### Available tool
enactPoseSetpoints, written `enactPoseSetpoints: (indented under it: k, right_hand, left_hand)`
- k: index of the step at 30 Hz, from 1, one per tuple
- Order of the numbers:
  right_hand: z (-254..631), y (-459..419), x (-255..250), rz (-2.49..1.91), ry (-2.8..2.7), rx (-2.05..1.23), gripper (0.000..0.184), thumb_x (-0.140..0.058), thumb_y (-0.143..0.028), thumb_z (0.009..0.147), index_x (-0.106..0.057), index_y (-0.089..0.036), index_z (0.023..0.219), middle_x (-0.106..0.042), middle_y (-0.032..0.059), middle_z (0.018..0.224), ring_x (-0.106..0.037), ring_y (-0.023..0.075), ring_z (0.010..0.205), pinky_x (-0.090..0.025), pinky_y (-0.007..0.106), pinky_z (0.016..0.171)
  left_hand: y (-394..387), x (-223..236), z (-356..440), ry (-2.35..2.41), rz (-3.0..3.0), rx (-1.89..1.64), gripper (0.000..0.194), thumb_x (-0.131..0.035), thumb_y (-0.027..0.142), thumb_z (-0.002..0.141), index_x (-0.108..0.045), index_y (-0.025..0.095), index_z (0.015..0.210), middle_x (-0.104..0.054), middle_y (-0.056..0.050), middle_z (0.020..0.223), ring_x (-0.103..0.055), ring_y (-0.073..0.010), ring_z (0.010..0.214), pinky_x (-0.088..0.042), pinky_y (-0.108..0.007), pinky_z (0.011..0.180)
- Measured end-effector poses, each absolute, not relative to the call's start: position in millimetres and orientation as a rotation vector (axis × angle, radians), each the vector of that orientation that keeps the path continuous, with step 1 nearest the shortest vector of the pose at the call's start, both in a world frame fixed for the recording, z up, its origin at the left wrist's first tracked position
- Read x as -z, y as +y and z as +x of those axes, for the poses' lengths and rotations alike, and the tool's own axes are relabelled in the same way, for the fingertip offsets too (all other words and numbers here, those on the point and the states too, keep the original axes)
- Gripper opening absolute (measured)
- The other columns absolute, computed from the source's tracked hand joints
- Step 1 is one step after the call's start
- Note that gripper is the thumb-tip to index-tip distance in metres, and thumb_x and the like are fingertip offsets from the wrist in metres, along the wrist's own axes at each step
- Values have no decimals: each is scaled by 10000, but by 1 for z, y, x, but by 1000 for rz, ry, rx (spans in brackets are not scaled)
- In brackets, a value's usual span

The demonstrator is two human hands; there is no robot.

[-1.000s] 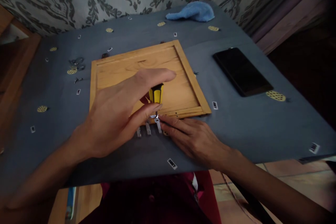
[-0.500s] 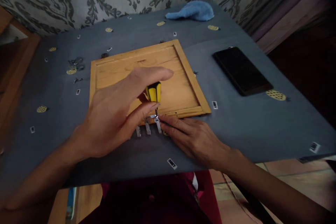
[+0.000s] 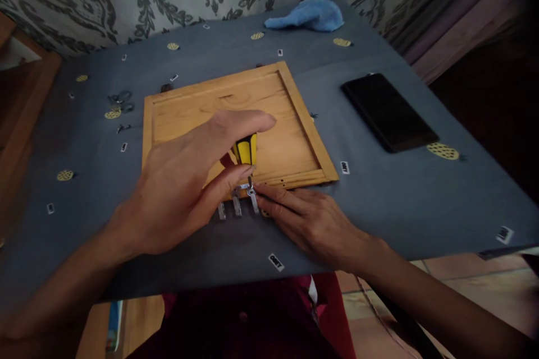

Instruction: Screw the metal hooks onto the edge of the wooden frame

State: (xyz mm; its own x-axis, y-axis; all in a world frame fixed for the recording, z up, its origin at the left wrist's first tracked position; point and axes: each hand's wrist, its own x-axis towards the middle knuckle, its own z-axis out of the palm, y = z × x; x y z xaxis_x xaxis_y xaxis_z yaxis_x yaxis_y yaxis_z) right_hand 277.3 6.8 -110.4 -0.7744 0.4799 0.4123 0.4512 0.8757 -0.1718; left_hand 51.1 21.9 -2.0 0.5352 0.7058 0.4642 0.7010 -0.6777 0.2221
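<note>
A square wooden panel [image 3: 290,140] with a raised frame lies flat on the blue-grey cloth. My left hand [image 3: 181,185] is wrapped round a short yellow-and-black screwdriver [image 3: 246,150], which stands upright with its tip on a metal bracket [image 3: 251,193] at the panel's near edge. My right hand [image 3: 311,221] lies beside it, fingertips pressed on that bracket. Two more metal strips [image 3: 229,208] stick out from under the near edge, just left of the bracket.
A black phone [image 3: 387,113] lies to the right of the panel. A blue cloth [image 3: 309,15] is bunched at the far edge by the patterned wall. Small metal parts [image 3: 120,102] lie to the left. The table's near edge crosses below my wrists.
The screwdriver handle has shifted slightly in my left hand's fingers, as if turning. Both hands stay in place at the panel's near edge.
</note>
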Motion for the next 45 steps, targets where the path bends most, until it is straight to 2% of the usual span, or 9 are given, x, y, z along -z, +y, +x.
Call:
enactPoseSetpoints:
  k: [5,11,15,20,24,28,32,39,45]
  right_hand:
    - [278,7,111,-686,-2593,-69,330,-432,-103,966,-633,-116,1227,-613,122,1346,-658,158,796,-561,322,691]
    - [278,6,110,-687,-2595,-85,328,-434,-99,962,-637,-103,1219,-614,129,1343,-659,166,795,-559,326,682]
    - [278,7,110,-686,-2591,-76,340,-415,-102,966,-641,-114,1220,-624,123,1331,-665,170,832,-566,332,709]
    - [277,7,109,-681,-2570,-46,333,-416,-99,967,-646,-104,1207,-639,124,1309,-667,169,802,-563,327,679]
    - [277,7,108,-675,-2584,-76,325,-425,-92,965,-639,-91,1210,-625,128,1328,-668,164,796,-559,320,677]
    - [278,7,109,-699,-2613,-64,328,-432,-97,966,-645,-118,1214,-609,108,1352,-665,156,783,-555,311,670]
    - [278,7,110,-688,-2587,-61,332,-424,-105,967,-647,-116,1213,-614,113,1346,-663,164,794,-566,322,678]
    - [277,6,111,-672,-2574,-83,316,-447,-94,958,-642,-109,1207,-620,111,1338,-667,165,808,-569,322,701]
    - [278,7,112,-684,-2595,-108,349,-454,-85,940,-623,-111,1244,-593,113,1372,-663,170,824,-576,334,710]
  left_hand:
    - [22,2,49,1245,2774,-782,377,-599,150,915,-506,183,1279,-669,25,1220,-624,-100,1128,-512,-158,965]
    - [21,5,50,1317,2709,-758,378,-552,190,943,-492,226,1314,-674,-4,1187,-627,-155,1156,-511,-225,979]
    - [21,5,53,1358,2814,-746,340,-541,272,961,-500,244,1297,-680,-16,1111,-669,-172,1046,-558,-265,883]
    - [18,4,56,1414,2852,-801,262,-576,267,942,-567,245,1204,-682,0,959,-682,-161,921,-564,-229,722]
    - [17,0,53,1400,2764,-730,322,-550,215,949,-540,292,1262,-669,29,1125,-654,-148,1036,-554,-237,857]
    - [18,2,52,1410,2745,-743,370,-570,269,947,-487,254,1307,-623,26,1260,-639,-132,1069,-535,-213,914]
    - [19,4,56,1397,2793,-769,293,-572,296,951,-517,201,1222,-683,10,1154,-662,-137,1061,-542,-194,895]
    - [21,0,50,1211,2557,-788,431,-629,187,900,-481,263,1297,-617,28,1277,-620,-128,1138,-531,-222,961]
    - [19,-12,51,1175,2298,-930,373,-518,150,928,-470,346,1242,-609,22,1112,-642,-150,1016,-562,-316,871]
